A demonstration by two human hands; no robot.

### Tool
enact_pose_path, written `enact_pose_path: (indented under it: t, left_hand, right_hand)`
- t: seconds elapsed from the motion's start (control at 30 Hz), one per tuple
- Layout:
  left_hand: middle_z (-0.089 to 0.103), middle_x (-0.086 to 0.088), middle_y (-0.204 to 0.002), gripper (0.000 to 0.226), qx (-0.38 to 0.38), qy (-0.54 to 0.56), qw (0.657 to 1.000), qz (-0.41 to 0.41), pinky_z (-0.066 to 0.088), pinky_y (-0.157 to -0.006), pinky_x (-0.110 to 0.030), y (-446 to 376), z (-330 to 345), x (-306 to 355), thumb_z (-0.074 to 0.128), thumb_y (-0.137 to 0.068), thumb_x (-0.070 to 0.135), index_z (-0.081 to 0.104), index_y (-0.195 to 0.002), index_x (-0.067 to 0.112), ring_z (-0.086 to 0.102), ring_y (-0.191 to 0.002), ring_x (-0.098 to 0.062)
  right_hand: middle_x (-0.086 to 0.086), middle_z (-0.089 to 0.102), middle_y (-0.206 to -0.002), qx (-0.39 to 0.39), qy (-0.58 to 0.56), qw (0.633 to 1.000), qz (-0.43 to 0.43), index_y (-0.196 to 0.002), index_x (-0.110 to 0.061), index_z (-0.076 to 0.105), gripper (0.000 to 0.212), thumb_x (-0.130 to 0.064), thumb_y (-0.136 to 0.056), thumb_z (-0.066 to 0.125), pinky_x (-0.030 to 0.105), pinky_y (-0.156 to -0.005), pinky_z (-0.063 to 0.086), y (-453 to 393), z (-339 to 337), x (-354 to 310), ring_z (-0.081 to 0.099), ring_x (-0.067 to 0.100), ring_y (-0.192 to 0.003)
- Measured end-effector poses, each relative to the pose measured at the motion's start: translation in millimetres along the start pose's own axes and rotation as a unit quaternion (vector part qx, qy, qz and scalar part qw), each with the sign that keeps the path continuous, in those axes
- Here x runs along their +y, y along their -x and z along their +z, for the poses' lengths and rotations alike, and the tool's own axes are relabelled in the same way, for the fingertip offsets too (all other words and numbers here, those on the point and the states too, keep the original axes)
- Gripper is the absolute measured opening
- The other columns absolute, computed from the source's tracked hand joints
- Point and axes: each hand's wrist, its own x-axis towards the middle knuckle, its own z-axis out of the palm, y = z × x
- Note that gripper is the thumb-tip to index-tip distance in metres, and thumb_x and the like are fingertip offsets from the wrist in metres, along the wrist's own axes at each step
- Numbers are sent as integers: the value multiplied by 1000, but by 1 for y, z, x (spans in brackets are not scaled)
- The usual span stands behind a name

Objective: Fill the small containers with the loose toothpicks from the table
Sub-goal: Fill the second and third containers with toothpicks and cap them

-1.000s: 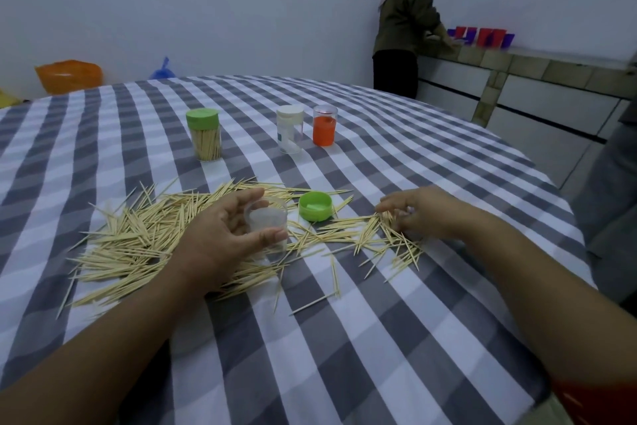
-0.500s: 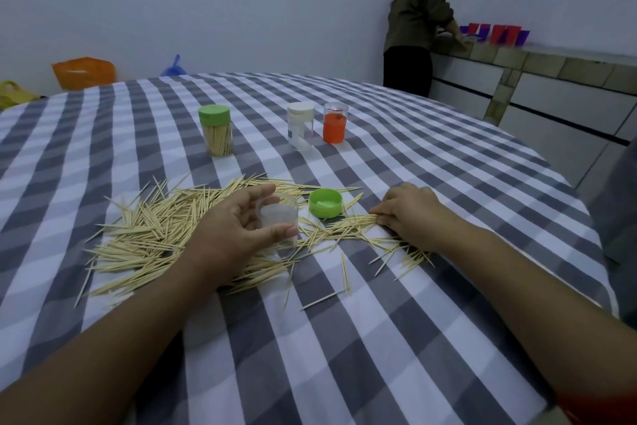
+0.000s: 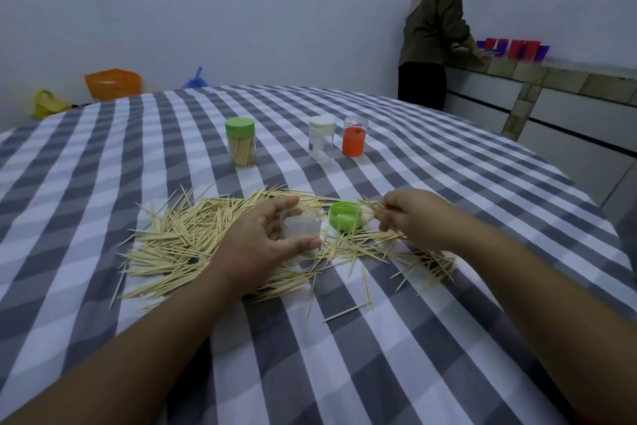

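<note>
Loose toothpicks (image 3: pixel 179 242) lie scattered across the middle of the checked table (image 3: pixel 379 373). My left hand (image 3: pixel 255 245) grips a small clear open container (image 3: pixel 300 228) standing among them. Just right of it lies a green lid (image 3: pixel 345 216), upside down. My right hand (image 3: pixel 413 218) is lifted a little off the cloth and pinches a small bunch of toothpicks (image 3: pixel 370 206) beside the lid. More toothpicks (image 3: pixel 424 261) spread under and right of that hand.
Farther back stand a green-lidded container full of toothpicks (image 3: pixel 240 146), a white-lidded one (image 3: pixel 321 144) and a clear one with an orange lid inside (image 3: pixel 354 141). A person (image 3: pixel 436 32) stands at a counter (image 3: pixel 551 80) at the back right.
My right hand has risen from the cloth with a pinch of toothpicks and come left toward the green lid. The left hand keeps its hold on the clear container.
</note>
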Motion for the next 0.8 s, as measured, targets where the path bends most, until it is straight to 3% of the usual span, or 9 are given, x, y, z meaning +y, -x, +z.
enact_pose_path:
  t: [0.13, 0.3, 0.47, 0.63, 0.7, 0.73, 0.8]
  left_hand:
    - [64, -1, -116, 81, 1, -7, 1000, 2, 51, -73, -9, 0, -1, -1, 81, -54, 20, 53, -129, 10, 66, -90, 5]
    - [64, 1, -116, 83, -7, -6, 1000, -3, 53, -80, -15, -1, -2, -2, 81, -52, 23, 52, -129, 12, 66, -99, -6]
    - [64, 3, -117, 82, -6, -21, 1000, -1, 53, -91, -25, -2, -4, -5, 83, -50, 32, 54, -126, 20, 65, -104, -7]
    - [64, 8, -114, 63, -3, -26, 1000, 2, 53, -93, -32, -3, -6, -7, 83, -48, 38, 55, -105, 43, 64, -105, -6]
    - [64, 8, -114, 60, -4, -26, 1000, 8, 52, -95, -34, -3, -6, -7, 83, -49, 38, 59, -103, 46, 63, -107, -6]
    - [65, 7, -114, 60, -4, -24, 1000, 11, 52, -95, -35, -4, -6, -8, 84, -50, 38, 59, -104, 46, 63, -108, -6]
    - [65, 7, -115, 62, 0, -22, 1000, 14, 52, -95, -35, -4, -5, -9, 83, -50, 37, 58, -106, 43, 64, -106, -6]
  right_hand:
    - [-2, 72, -88, 11, -190, 982, -7, -88, -18, 64, 17, -21, -97, 50, 35, -76, 49, -3, -2, -19, 65, 19, -82]
    - [6, 73, -86, 57, -489, 870, 11, -94, -11, 60, 14, -12, -98, 46, 32, -73, 48, -12, 11, -50, 67, 21, -79]
    - [5, 73, -88, 89, -577, 812, 9, -97, -13, 59, 17, -15, -100, 43, 30, -73, 45, -15, 27, -73, 68, 19, -83]
    - [-6, 71, -99, 101, -490, 866, 4, -100, -17, 62, 19, -23, -100, 43, 25, -80, 48, -8, 44, -82, 63, 5, -92]
    - [-6, 68, -99, 95, -473, 876, 2, -105, -16, 61, 20, -26, -99, 45, 14, -68, 50, -3, 50, -83, 62, -4, -85]
    - [-3, 68, -99, 91, -464, 881, 4, -107, -15, 60, 20, -27, -99, 45, 12, -60, 49, -2, 52, -83, 62, -4, -82]
    - [5, 66, -102, 88, -442, 893, 13, -108, -15, 58, 22, -29, -99, 44, 15, -58, 48, -1, 54, -83, 60, 6, -83]
